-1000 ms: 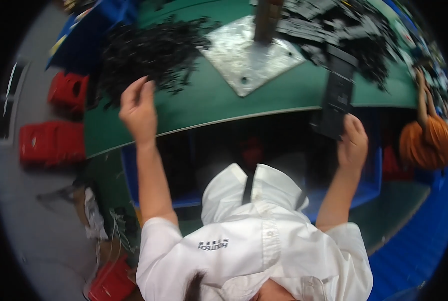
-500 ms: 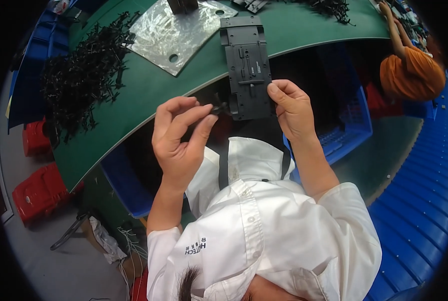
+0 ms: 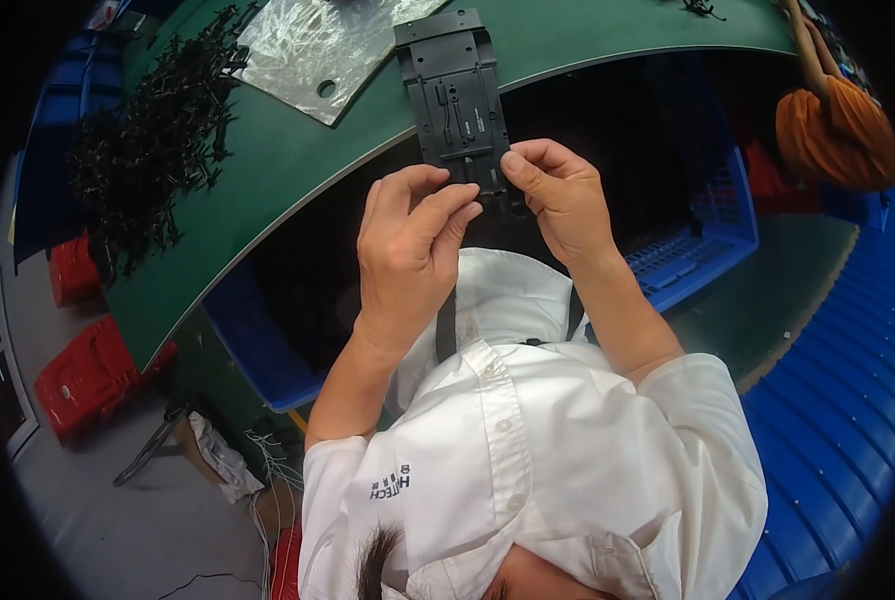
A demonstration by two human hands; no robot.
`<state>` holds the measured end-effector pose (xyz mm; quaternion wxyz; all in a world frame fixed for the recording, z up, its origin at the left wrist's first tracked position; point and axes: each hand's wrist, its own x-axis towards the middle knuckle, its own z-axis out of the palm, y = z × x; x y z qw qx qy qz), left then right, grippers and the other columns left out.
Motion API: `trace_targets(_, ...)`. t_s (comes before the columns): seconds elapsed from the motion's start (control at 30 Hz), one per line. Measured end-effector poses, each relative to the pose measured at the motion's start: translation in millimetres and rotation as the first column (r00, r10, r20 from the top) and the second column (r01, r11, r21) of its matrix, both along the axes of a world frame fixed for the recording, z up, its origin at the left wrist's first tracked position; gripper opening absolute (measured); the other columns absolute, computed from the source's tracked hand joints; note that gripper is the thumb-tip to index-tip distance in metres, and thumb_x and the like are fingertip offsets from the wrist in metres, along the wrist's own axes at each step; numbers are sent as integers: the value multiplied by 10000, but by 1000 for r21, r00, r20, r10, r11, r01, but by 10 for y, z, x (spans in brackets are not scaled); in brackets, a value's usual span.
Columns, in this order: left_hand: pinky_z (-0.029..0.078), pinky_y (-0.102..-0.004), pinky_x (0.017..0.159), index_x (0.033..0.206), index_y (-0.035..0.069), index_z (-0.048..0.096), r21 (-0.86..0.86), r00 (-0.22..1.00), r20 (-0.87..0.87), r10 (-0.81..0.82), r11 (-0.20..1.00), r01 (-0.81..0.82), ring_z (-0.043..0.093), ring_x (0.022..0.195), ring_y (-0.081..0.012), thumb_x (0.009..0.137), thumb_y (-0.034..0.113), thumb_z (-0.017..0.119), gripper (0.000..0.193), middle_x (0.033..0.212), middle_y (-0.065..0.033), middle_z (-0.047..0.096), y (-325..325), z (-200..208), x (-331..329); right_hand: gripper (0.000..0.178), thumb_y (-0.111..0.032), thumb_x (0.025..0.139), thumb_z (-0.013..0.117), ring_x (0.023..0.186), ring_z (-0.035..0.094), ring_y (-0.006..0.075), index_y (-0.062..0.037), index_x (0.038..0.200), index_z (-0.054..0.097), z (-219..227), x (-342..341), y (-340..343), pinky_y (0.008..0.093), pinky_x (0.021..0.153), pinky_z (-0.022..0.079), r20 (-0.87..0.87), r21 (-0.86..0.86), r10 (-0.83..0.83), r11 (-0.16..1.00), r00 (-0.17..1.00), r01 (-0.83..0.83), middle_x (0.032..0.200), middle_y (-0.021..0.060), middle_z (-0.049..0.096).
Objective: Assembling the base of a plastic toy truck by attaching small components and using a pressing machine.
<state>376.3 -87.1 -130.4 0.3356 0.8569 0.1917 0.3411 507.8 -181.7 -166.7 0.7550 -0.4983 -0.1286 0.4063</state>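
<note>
A long black moulded plastic plate [image 3: 454, 92] with raised ribs, slots and small holes is held out in front of me, tilted, its far end over the table's edge. My right hand [image 3: 565, 195] pinches its near right corner between thumb and fingers. At the near left end, my left hand [image 3: 412, 235] has thumb and index finger closed against the plate. The small black part seen in those fingertips earlier is now almost wholly hidden by them, and I cannot tell how it sits against the plate.
A heap of small black plastic parts [image 3: 147, 140] covers the left of the green table [image 3: 277, 195]. Behind lies a silvery square sheet [image 3: 312, 50] with a hole. Blue crates [image 3: 702, 255] stand below the table, red stools [image 3: 92, 375] at left. A co-worker in an orange top [image 3: 837, 140] sits far right.
My left hand has moved right and up, bringing the small black part to the plate's near end. The plate has shifted left and away from me, my right hand still gripping it.
</note>
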Motion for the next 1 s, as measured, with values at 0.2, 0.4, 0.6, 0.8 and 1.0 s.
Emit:
trace_targets(0.2,474,-301,616,855,58,664,13,999,-54,-1,1000,2,567,751,-221,700,50,697,158,888,-96,577,8,-22,-7,140,-117,800,665,683,557,58,-7,878,629,37,26,-5,183,634,453,29,-32,29,999,999,-28,763,20,622)
trace_targets(0.4,470,-248,611,897,29,669,-10,997,-78,-8,1000,7,581,751,-172,719,17,693,180,925,-101,583,4,-15,-18,153,-126,795,671,670,566,62,-5,878,628,62,28,-3,188,624,463,27,-38,36,999,999,-35,766,25,625)
trace_targets(0.6,456,-228,570,861,29,662,-103,996,37,76,992,-72,564,691,-147,705,1,695,162,905,-90,549,64,74,-66,153,-134,796,672,660,549,52,-13,879,631,45,27,11,176,609,446,1,-27,27,999,1000,-27,750,13,614)
trace_targets(0.8,422,-177,537,866,-3,655,-409,992,82,93,911,-52,529,597,-63,736,6,682,133,894,-70,564,137,64,-190,151,-148,794,676,634,524,42,-26,871,633,61,22,13,163,574,411,46,-72,26,997,999,-23,737,-3,606)
trace_targets(1.0,427,-189,583,886,3,662,-337,998,-55,11,941,-29,516,695,-81,738,-2,675,148,919,-83,574,5,136,-93,156,-154,793,679,631,519,41,-26,871,634,63,14,9,163,574,408,38,-59,23,998,999,-21,736,-4,605)
